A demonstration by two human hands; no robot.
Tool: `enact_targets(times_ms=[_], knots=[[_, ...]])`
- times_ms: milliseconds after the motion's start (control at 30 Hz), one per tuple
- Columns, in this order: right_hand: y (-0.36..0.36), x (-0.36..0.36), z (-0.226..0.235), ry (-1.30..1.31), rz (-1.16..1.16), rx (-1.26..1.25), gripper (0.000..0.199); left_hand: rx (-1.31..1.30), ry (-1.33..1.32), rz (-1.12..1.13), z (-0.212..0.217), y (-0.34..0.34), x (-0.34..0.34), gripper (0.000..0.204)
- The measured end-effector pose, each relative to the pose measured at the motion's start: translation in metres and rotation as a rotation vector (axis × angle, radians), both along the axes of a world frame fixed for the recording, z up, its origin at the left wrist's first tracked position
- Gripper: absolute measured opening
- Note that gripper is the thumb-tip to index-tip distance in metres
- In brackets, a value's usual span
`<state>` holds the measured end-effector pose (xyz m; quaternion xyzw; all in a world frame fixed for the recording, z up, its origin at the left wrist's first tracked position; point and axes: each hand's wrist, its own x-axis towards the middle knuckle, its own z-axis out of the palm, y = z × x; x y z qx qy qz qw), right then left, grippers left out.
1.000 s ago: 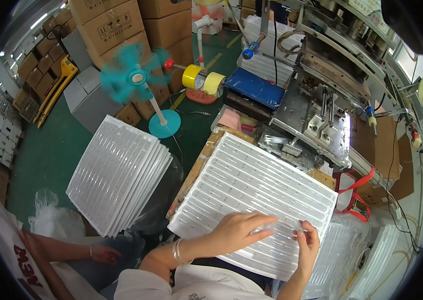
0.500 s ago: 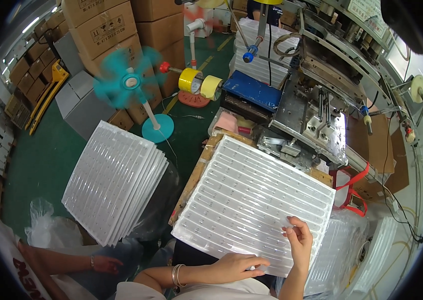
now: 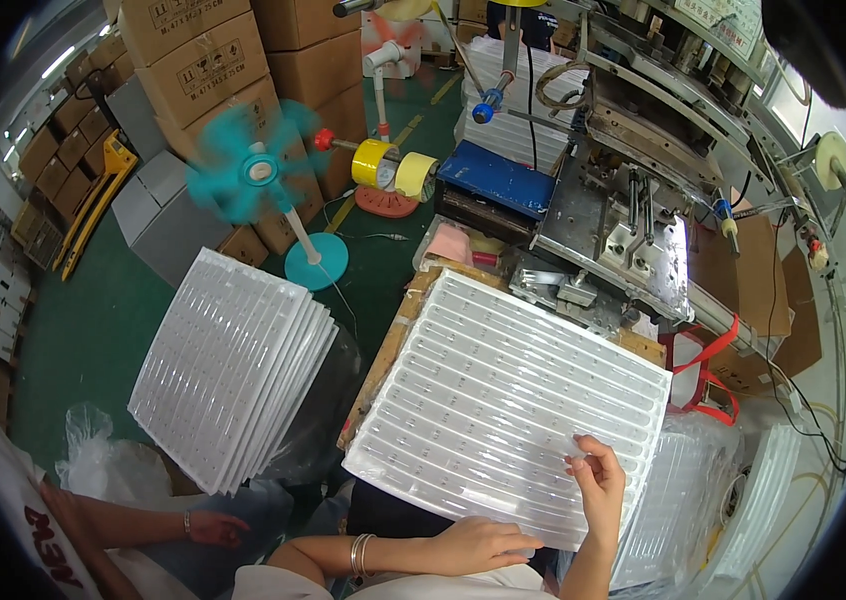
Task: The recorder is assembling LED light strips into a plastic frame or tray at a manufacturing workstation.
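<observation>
the person's left hand [image 3: 478, 545] lies flat under the near edge of a white ribbed plastic tray [image 3: 503, 400], grip loose against it. the right hand [image 3: 598, 480] pinches the tray's near edge at five o'clock, grip narrow. the tray lies tilted over the wooden counter [image 3: 393, 340]. at nine o'clock sits a stack of similar trays [image 3: 228, 365]; a teal fan [image 3: 253, 175] spins at eleven o'clock.

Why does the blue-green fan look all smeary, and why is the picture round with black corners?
In the head view, the teal fan is smeared by motion blur, while the ridged white tray under the left hand and right hand stays sharp; the fisheye lens bends straight edges and leaves a black rim.
</observation>
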<state>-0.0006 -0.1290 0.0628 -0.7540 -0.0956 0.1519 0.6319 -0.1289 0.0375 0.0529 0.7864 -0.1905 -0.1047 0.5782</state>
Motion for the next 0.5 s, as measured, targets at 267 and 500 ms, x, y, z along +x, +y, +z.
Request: enact_targets(times_ms=[267,500], knots=[[-0.0013,-0.0008,0.0002,0.018,-0.007,-0.010,0.022,0.042,-0.039,0.024,-0.0067,-0.0058,-0.0045,0.035],[0.0008,0.0009,-0.0017,0.019,-0.011,-0.021,0.022,0.027,-0.092,0.018,-0.0090,-0.0043,-0.0030,0.030]])
